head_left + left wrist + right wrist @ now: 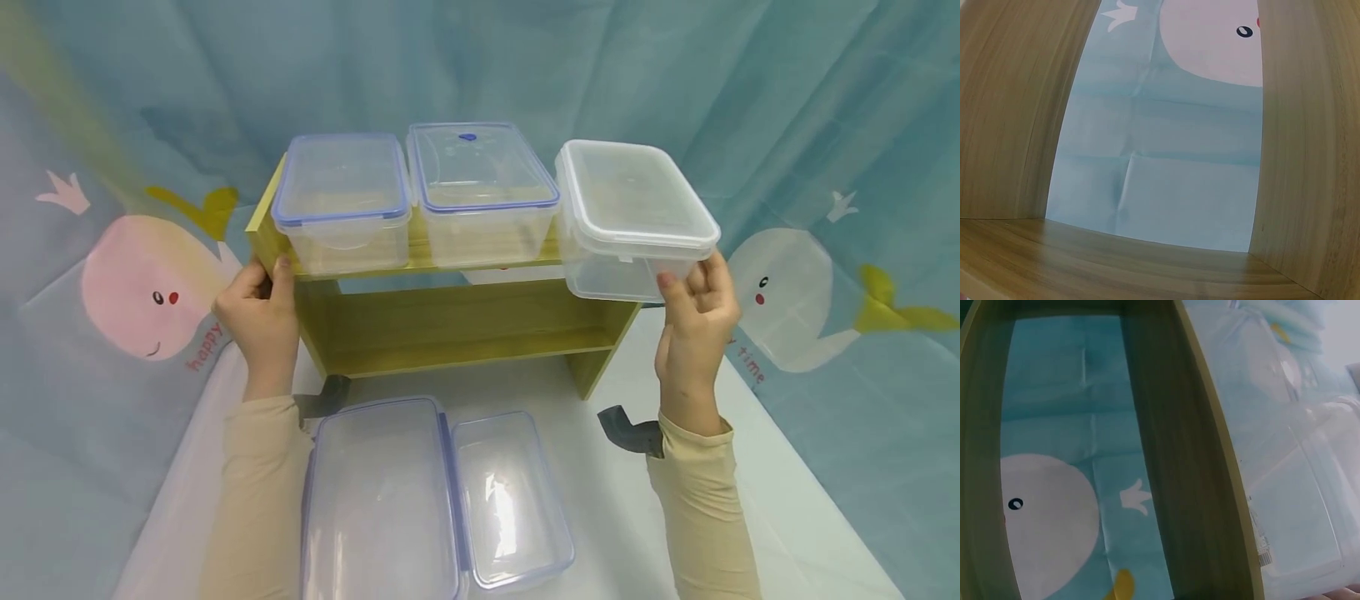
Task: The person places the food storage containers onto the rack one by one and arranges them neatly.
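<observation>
Three lidded boxes sit on your wooden shelf [420, 333]; your right hand [693, 321] pinches the white-lidded box [633, 221] at its right end, your left hand [258, 317] grips the shelf's left edge

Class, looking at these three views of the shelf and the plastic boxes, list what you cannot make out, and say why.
- Left hand: absent from the left wrist view; only shelf wood and cloth show.
- Big box in front: cut off by the head view's bottom edge.
- White-lidded box: blurred in the right wrist view; its contents are unclear.
- Right hand: its palm is hidden behind that box.
</observation>
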Demonstrator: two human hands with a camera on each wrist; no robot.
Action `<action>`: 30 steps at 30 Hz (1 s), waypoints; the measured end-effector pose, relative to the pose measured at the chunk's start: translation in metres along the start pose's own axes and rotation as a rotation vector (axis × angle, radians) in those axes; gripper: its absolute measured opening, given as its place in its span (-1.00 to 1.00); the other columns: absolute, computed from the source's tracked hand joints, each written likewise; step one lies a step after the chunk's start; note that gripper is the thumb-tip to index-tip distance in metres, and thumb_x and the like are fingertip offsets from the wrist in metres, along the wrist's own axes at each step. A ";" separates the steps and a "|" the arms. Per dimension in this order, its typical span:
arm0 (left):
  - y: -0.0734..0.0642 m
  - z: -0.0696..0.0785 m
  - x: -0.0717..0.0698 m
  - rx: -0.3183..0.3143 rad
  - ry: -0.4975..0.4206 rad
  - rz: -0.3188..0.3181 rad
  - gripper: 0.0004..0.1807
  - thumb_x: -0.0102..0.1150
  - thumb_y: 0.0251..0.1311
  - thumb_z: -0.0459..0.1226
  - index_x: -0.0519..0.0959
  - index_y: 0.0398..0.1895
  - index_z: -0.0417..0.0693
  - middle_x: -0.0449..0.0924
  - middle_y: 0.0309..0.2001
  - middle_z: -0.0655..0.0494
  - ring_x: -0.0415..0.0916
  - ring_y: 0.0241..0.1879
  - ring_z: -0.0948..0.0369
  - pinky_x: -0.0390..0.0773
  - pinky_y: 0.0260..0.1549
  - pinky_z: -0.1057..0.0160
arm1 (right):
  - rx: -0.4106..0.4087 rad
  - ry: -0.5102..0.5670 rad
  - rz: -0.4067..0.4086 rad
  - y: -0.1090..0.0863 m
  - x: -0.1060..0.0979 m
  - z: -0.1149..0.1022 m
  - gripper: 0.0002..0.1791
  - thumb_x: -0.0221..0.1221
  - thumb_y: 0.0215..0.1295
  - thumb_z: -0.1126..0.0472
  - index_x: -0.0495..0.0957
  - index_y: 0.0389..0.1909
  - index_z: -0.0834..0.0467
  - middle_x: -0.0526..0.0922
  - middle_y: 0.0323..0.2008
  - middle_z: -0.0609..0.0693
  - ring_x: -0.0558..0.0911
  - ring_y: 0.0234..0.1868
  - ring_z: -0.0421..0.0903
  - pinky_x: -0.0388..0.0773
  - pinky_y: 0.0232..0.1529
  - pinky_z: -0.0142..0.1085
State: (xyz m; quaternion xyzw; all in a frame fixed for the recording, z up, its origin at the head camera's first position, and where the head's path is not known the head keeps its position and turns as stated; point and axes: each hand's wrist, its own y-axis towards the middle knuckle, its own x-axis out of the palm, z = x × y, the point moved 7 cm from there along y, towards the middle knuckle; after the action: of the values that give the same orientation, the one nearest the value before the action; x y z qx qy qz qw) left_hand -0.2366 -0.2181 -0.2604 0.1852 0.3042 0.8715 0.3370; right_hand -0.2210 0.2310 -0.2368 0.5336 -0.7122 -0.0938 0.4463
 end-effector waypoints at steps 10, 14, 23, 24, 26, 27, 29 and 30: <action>0.000 0.004 0.007 0.004 -0.017 -0.016 -0.71 0.14 0.12 -0.33 0.53 -0.54 -0.50 0.40 -0.65 0.43 0.25 -0.66 0.45 0.26 -0.60 0.49 | -0.065 -0.157 0.113 -0.007 -0.014 -0.011 -0.65 0.28 -0.02 0.57 0.55 -0.13 0.45 0.63 -0.19 0.24 0.60 -0.15 0.05 0.51 -0.07 -0.31; 0.000 0.003 0.006 0.006 -0.015 -0.018 -0.71 0.15 0.12 -0.32 0.53 -0.55 -0.48 0.38 -0.67 0.43 0.24 -0.67 0.46 0.24 -0.62 0.49 | -0.080 -0.152 0.121 -0.002 -0.014 -0.004 -0.65 0.28 -0.02 0.56 0.56 -0.12 0.44 0.63 -0.18 0.24 0.59 -0.13 0.07 0.50 -0.06 -0.30; 0.000 -0.004 0.006 -0.008 0.005 -0.009 -0.73 0.16 0.11 -0.33 0.55 -0.55 -0.47 0.36 -0.67 0.42 0.23 -0.67 0.46 0.22 -0.61 0.50 | -0.147 -0.197 0.160 0.005 -0.015 0.006 -0.67 0.32 -0.01 0.50 0.58 -0.15 0.41 0.63 -0.19 0.22 0.59 -0.10 0.07 0.46 -0.01 -0.25; -0.001 -0.004 0.006 -0.010 0.009 -0.010 -0.73 0.16 0.11 -0.34 0.55 -0.55 -0.48 0.35 -0.68 0.42 0.22 -0.67 0.46 0.22 -0.61 0.50 | -0.145 -0.202 0.159 0.006 -0.015 0.007 -0.67 0.32 -0.01 0.50 0.59 -0.15 0.41 0.63 -0.19 0.22 0.59 -0.11 0.07 0.46 -0.01 -0.25; 0.000 -0.003 0.006 -0.014 0.013 -0.008 -0.72 0.15 0.11 -0.33 0.54 -0.55 -0.49 0.35 -0.68 0.41 0.22 -0.67 0.46 0.21 -0.61 0.50 | -0.131 -0.202 0.162 0.009 -0.014 0.008 -0.68 0.32 -0.01 0.50 0.59 -0.16 0.41 0.63 -0.20 0.23 0.59 -0.11 0.07 0.46 -0.02 -0.25; 0.000 -0.003 0.006 -0.015 0.016 -0.006 -0.71 0.15 0.11 -0.33 0.54 -0.55 -0.49 0.34 -0.68 0.40 0.21 -0.67 0.46 0.20 -0.61 0.49 | -0.126 -0.209 0.160 0.010 -0.014 0.009 -0.68 0.32 -0.01 0.50 0.59 -0.15 0.40 0.63 -0.20 0.23 0.59 -0.11 0.07 0.46 -0.02 -0.25; 0.001 -0.002 0.006 -0.017 0.020 -0.003 -0.70 0.14 0.11 -0.33 0.53 -0.56 -0.50 0.33 -0.69 0.39 0.21 -0.67 0.46 0.20 -0.61 0.49 | -0.112 -0.221 0.160 0.012 -0.014 0.010 -0.68 0.32 0.00 0.50 0.59 -0.15 0.40 0.63 -0.19 0.23 0.59 -0.11 0.07 0.47 -0.02 -0.25; 0.001 -0.001 0.006 -0.016 0.022 -0.002 -0.70 0.15 0.11 -0.33 0.53 -0.56 -0.50 0.33 -0.69 0.39 0.21 -0.67 0.47 0.20 -0.61 0.49 | -0.104 -0.221 0.163 0.013 -0.013 0.011 -0.68 0.32 0.00 0.50 0.60 -0.15 0.39 0.63 -0.19 0.23 0.58 -0.11 0.07 0.47 -0.02 -0.25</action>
State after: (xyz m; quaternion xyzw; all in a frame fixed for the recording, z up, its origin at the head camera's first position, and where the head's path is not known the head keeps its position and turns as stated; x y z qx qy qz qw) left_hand -0.2423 -0.2150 -0.2597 0.1728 0.3012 0.8755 0.3362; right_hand -0.2377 0.2441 -0.2423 0.4366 -0.7921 -0.1522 0.3984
